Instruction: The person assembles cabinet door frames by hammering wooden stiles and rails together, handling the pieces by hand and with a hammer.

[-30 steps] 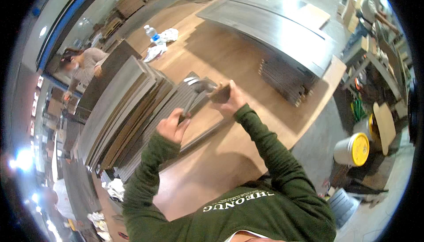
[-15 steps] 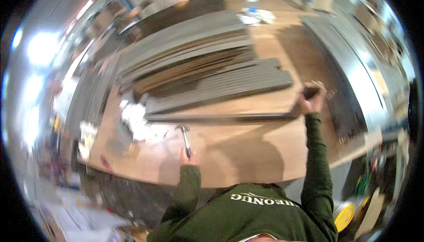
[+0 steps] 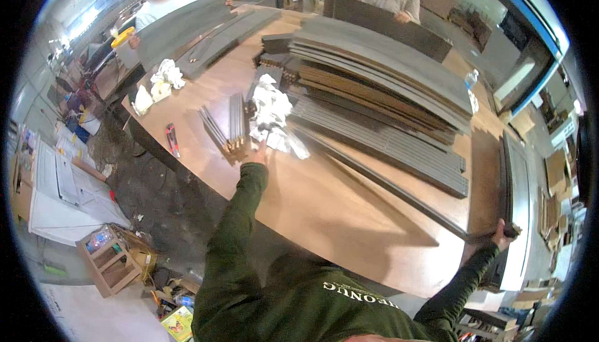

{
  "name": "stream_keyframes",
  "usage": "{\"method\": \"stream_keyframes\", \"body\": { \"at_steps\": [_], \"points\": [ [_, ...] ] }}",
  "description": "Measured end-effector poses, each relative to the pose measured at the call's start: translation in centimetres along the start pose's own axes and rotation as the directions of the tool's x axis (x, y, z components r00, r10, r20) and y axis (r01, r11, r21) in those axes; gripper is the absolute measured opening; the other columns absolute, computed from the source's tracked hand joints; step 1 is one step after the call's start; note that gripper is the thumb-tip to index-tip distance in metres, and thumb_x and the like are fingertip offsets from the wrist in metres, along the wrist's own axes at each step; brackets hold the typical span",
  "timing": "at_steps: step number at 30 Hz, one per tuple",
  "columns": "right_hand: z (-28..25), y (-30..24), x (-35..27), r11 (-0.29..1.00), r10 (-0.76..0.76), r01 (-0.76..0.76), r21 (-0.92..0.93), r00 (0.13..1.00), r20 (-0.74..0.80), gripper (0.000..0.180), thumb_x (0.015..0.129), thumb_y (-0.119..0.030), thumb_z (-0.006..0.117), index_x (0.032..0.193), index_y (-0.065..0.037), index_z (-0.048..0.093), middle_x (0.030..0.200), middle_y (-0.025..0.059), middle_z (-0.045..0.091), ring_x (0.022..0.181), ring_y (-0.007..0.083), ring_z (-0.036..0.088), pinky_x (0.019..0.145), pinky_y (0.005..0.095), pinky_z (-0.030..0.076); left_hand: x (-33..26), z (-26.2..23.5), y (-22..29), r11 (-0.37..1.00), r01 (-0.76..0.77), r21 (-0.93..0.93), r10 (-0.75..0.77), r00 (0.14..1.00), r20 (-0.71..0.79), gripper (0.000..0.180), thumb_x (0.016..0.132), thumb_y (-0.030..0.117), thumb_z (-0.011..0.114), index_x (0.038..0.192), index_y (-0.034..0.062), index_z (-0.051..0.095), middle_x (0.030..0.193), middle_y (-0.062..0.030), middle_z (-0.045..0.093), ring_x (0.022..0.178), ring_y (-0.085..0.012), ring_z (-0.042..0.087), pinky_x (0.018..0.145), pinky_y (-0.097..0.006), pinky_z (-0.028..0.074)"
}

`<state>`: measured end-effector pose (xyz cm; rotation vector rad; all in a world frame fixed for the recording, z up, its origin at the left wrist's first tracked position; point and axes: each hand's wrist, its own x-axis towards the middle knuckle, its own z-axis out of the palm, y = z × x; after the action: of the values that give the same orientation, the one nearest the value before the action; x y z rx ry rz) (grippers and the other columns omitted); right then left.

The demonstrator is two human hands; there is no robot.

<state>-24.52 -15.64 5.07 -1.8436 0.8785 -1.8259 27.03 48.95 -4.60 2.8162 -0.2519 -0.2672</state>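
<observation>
the right hand (image 3: 501,237)'s fingers are clamped on the dark end of a long strip (image 3: 399,192); the left hand (image 3: 259,156)'s fingers reach the edge of a white cloth bundle (image 3: 269,106), whether apart or together i cannot tell. half a second ago the left hand gripped a hammer, clear of the bundle. the strip looks slim and dark grey, slanting over the wooden tabletop (image 3: 306,208) beside grey slats (image 3: 387,142), its far end near the cloth
</observation>
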Motion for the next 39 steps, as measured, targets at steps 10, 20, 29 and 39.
{"method": "stream_keyframes", "body": {
  "at_steps": [10, 20, 29, 39],
  "points": [
    [-6.5, 1.9, 0.2, 0.992, 0.092, -0.093, 0.083, 0.996, 0.023, 0.091, 0.059, -0.017, 0.081, 0.132, -0.007, 0.027, 0.117, 0.0059, 0.045, 0.107, 0.0198, 0.042, 0.094, 0.0339, 0.035, 3.5, 1.2, -3.2, 0.977, -0.162, 0.137, 0.198, 0.93, -0.309, 0.037, 0.077, 0.019, 0.052, 0.114, 0.0178, 0.051, 0.113, -0.0158, 0.046, 0.095, -0.0362, 0.051, 0.074, -0.046, 0.045],
    [-2.1, -1.4, -13.5, 0.876, 0.478, -0.472, 0.093, 0.877, -0.054, 0.092, 0.064, -0.005, 0.07, 0.134, 0.002, 0.011, 0.102, 0.0114, 0.051, 0.089, 0.0184, 0.05, 0.081, 0.032, 0.043, 0.3, -5.9, -0.1, 0.826, -0.438, -0.355, 0.15, 0.778, -0.61, 0.032, 0.069, 0.015, 0.06, 0.101, 0.0068, 0.058, 0.095, -0.0156, 0.056, 0.09, -0.0307, 0.051, 0.08, -0.038, 0.042],
    [-1.2, 2.5, -16.4, 0.949, 0.314, -0.304, 0.081, 0.908, -0.277, 0.055, 0.07, -0.032, 0.06, 0.107, -0.001, 0.031, 0.084, 0.0052, 0.052, 0.074, 0.0163, 0.048, 0.068, 0.0304, 0.041, 7.6, -12.5, 27.2, 0.384, -0.922, 0.044, 0.745, 0.281, -0.605, 0.037, 0.074, 0.016, 0.058, 0.108, 0.004, 0.055, 0.108, -0.0118, 0.053, 0.1, -0.0276, 0.05, 0.087, -0.037, 0.041],
    [0.5, -5.6, -17.4, 0.951, 0.206, -0.247, -0.185, 0.954, -0.217, 0.075, 0.063, -0.006, 0.07, 0.122, -0.009, 0.025, 0.086, 0.0033, 0.05, 0.079, 0.0135, 0.052, 0.069, 0.0274, 0.046, 18.8, -9.0, 37.1, 0.404, -0.863, 0.305, 0.863, 0.249, -0.44, 0.025, 0.072, 0.017, 0.063, 0.095, 0.0088, 0.061, 0.1, -0.0072, 0.058, 0.092, -0.0247, 0.054, 0.079, -0.035, 0.046]
  ]
}}
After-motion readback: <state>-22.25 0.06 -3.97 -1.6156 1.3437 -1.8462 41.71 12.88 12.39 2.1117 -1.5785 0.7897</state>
